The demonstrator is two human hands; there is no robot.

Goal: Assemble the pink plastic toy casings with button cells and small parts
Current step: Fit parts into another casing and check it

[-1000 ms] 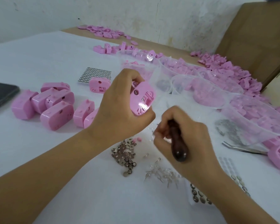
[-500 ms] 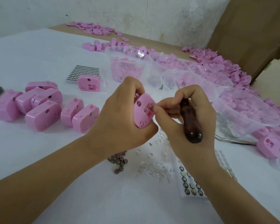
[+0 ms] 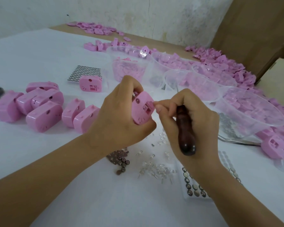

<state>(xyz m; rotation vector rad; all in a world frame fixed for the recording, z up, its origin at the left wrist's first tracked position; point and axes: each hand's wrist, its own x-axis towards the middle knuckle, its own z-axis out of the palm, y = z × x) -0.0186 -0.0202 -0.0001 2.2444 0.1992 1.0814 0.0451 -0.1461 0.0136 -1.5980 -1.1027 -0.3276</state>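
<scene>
The left hand (image 3: pixel 120 117) grips the casing (image 3: pixel 142 110) above the table (image 3: pixel 138 203), fingers curled round its rim. The right hand (image 3: pixel 187 118) holds a dark handle (image 3: pixel 185 131) in curled fingers, with thumb and forefinger pinched together at the casing's slot; whether they hold a part cannot be told. Loose cells (image 3: pixel 121 163) lie on the table beneath the left wrist.

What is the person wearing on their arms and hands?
Nothing that shows. The left hand and right hand are bare: no gloves, rings or watch. The left forearm and right forearm are bare too; no sleeve is in view.
</scene>
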